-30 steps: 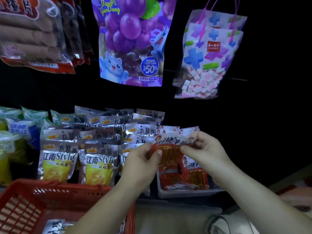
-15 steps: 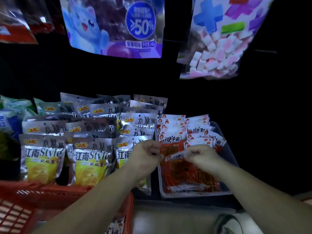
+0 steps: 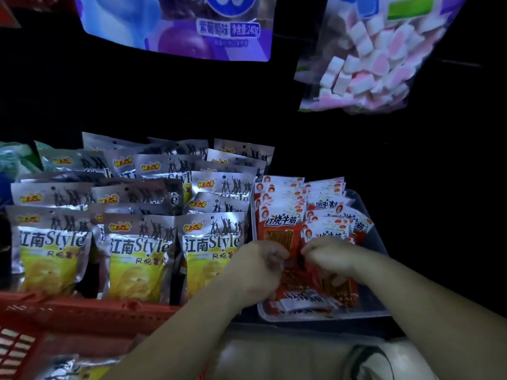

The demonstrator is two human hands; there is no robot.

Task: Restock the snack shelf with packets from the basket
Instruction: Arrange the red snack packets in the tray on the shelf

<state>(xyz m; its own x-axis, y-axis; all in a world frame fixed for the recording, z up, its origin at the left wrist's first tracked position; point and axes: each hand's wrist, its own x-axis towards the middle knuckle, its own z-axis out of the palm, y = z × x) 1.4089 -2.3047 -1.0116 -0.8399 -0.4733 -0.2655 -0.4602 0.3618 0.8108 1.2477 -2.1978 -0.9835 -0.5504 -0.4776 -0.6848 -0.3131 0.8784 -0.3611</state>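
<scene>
Since the frame half a second back my view has dipped and closed in: the hanging bags have slid up to the top edge, and both hands have sunk lower into the tray (image 3: 377, 311). The packet (image 3: 295, 270) they held up by its top edge now sits down at the front of the tray, between the two hands.

My left hand (image 3: 258, 266) shows its back to me, fingers curled in against the packet's left edge and pinching it. My right hand (image 3: 330, 255) is curled too, fingertips nipping the packet's upper right edge; the fingertips themselves are partly hidden, so I cannot tell exactly how they lie. The two hands are near each other, not touching.

Behind the packet the red packets (image 3: 279, 215) stand upright in rows inside the tray, with a second row just beside them on the right. Flat at the tray's front lies another red one, its white label facing up.

Left of the tray, silver packets (image 3: 142, 259) stand in crowded rows on the shelf. The red basket (image 3: 82, 316) sits below them at the lower left, one silver packet showing inside. Overhead hang a purple bag (image 3: 175, 26) and a marshmallow bag (image 3: 365, 64).
</scene>
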